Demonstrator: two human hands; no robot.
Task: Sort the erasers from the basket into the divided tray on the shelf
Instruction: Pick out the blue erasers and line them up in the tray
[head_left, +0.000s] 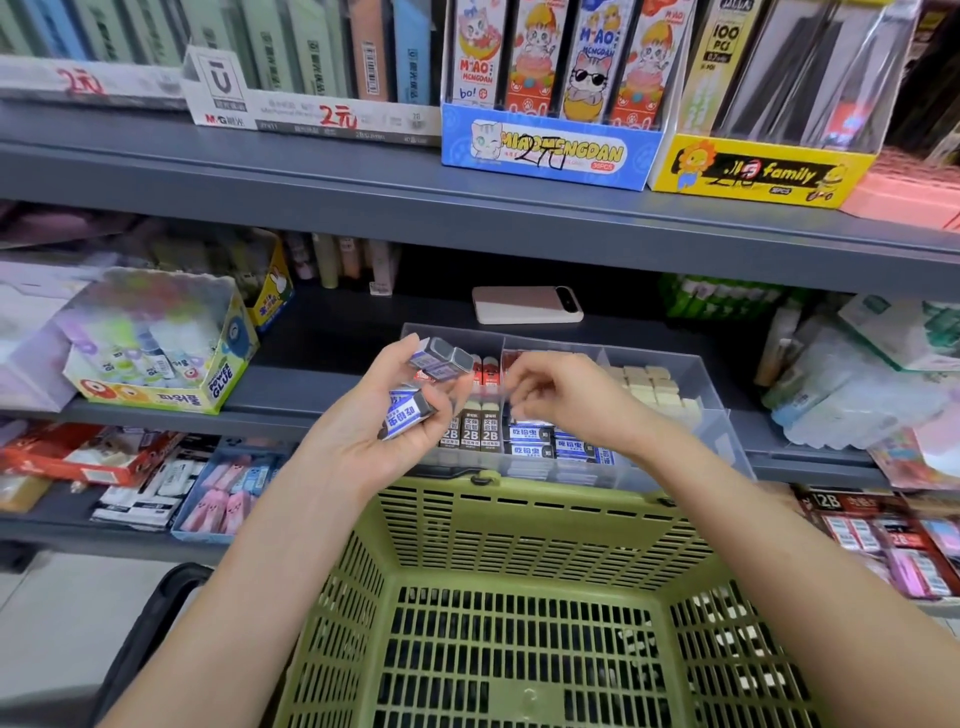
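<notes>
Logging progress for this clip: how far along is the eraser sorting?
Done: the green basket shows no erasers; the divided tray holds rows of 2B erasers and beige erasers. In hand: the left hand grips several blue-and-white erasers; the right hand is over the tray. Left: placing those.

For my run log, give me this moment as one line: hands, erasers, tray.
left hand: grips several blue-sleeved erasers | right hand: fingers curled over divided tray, hold unclear | basket: below hands

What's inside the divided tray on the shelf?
Brown 2B erasers, blue-white erasers, red-wrapped ones, beige blocks. The left hand and right hand cover the middle of the tray; contents there are hidden.
</notes>
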